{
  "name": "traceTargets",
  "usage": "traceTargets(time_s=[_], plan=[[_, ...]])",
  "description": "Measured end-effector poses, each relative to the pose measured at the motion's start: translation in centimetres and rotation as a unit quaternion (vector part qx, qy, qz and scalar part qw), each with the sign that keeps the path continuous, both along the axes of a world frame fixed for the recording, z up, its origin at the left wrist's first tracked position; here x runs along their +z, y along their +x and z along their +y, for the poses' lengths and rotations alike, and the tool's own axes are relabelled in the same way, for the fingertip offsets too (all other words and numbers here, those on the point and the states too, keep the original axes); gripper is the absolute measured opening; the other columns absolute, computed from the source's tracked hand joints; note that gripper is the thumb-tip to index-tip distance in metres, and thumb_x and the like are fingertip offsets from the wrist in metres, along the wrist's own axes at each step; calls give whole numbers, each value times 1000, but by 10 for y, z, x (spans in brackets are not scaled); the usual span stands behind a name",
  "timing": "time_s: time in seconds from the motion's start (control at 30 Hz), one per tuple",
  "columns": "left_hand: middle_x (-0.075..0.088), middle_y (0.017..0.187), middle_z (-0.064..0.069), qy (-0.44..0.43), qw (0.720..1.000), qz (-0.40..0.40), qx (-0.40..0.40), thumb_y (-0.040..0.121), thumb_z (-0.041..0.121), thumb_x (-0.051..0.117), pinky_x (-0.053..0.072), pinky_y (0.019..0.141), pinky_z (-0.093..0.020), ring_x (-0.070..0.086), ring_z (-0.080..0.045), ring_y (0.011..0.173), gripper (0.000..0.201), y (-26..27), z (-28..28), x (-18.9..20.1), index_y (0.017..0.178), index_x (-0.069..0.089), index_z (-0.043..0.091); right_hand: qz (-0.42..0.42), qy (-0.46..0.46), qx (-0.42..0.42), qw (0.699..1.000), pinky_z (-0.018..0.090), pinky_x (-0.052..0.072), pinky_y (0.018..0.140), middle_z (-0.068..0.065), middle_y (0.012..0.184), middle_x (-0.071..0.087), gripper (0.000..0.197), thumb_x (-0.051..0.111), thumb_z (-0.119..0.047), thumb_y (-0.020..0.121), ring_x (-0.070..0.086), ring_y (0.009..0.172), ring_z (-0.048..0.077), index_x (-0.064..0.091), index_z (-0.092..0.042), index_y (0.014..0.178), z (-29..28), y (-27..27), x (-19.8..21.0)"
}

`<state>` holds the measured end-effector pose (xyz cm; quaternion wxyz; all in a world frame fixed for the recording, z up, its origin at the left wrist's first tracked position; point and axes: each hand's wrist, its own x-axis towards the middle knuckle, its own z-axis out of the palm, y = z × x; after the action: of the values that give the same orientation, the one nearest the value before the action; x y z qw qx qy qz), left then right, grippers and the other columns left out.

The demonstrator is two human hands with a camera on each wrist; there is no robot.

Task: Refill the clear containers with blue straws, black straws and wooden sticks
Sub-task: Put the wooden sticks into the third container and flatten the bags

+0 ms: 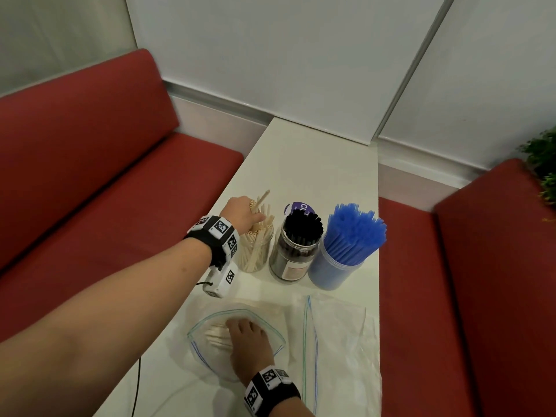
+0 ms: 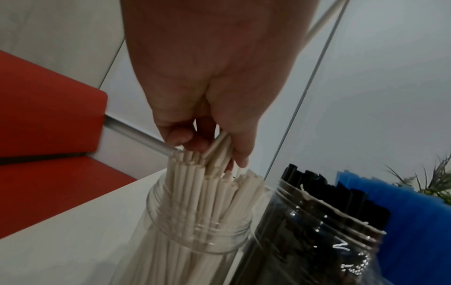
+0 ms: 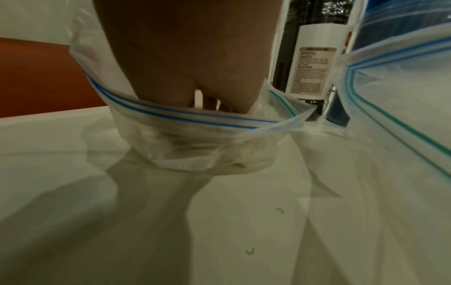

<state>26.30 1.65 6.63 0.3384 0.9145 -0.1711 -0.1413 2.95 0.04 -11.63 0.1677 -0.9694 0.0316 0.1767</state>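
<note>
My left hand [image 1: 254,217] reaches over the clear jar [image 1: 255,254] at the left of the row and pinches a few wooden sticks [image 2: 217,152] between thumb and fingers, their lower ends among the sticks standing in the jar [image 2: 195,231]. One stick [image 1: 261,200] pokes up past the hand. Beside it stand a jar of black straws [image 1: 296,248] and a clear container of blue straws [image 1: 341,254]. My right hand [image 1: 245,335] is inside an open zip bag [image 1: 207,353] holding more sticks [image 1: 215,337]. In the right wrist view the bag's rim [image 3: 195,116] hides its fingers.
A second clear zip bag [image 1: 340,341] lies flat at the right on the narrow white table [image 1: 316,164]. Red bench seats [image 1: 105,191] flank the table on both sides. A white wall stands behind, and a green plant [image 1: 541,164] sits at the far right.
</note>
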Motion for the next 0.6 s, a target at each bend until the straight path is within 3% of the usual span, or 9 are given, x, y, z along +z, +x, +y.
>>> traceTargets(time_s=[0.17,0.27,0.37,0.43,0.53,0.6], plan=[[62,75,2,-149,986,-19,67,85,30,73,44,62,-23,58,-10,67,22,-1,-5,-2,86,70,8,33,-46,28,998,52,34,110,22,145,44,45,49,-4,94,42,134,41,44,-8,138,2,6,5],[64,75,4,-107,993,3,45,82,28,76,44,61,-21,61,-13,72,17,-1,-2,-6,81,69,12,34,-42,19,998,52,34,111,21,146,43,46,50,-3,94,41,135,40,43,-8,140,2,6,6],[69,83,-7,-1,1000,-11,-21,82,35,76,49,71,-32,63,-21,79,31,-1,3,-5,85,68,5,33,-36,15,999,52,33,112,20,147,43,46,48,-3,95,40,136,40,43,-9,140,2,5,7],[66,80,-7,-40,998,-39,-4,83,39,74,50,72,-36,62,-23,74,38,0,4,1,87,67,2,34,-34,15,999,51,33,112,20,146,43,45,48,-4,95,40,136,40,43,-9,140,1,4,8],[63,73,8,-102,991,-82,38,88,35,68,56,75,-36,64,-18,69,33,4,0,11,90,67,2,37,-30,18,999,52,32,112,21,146,44,44,46,-5,95,40,136,40,44,-8,139,1,3,10],[69,77,0,-105,992,-66,35,93,35,62,58,74,-38,67,-22,69,31,5,0,13,90,68,4,37,-29,18,999,51,33,111,21,146,45,43,45,-4,96,41,135,40,44,-8,139,2,3,10]])
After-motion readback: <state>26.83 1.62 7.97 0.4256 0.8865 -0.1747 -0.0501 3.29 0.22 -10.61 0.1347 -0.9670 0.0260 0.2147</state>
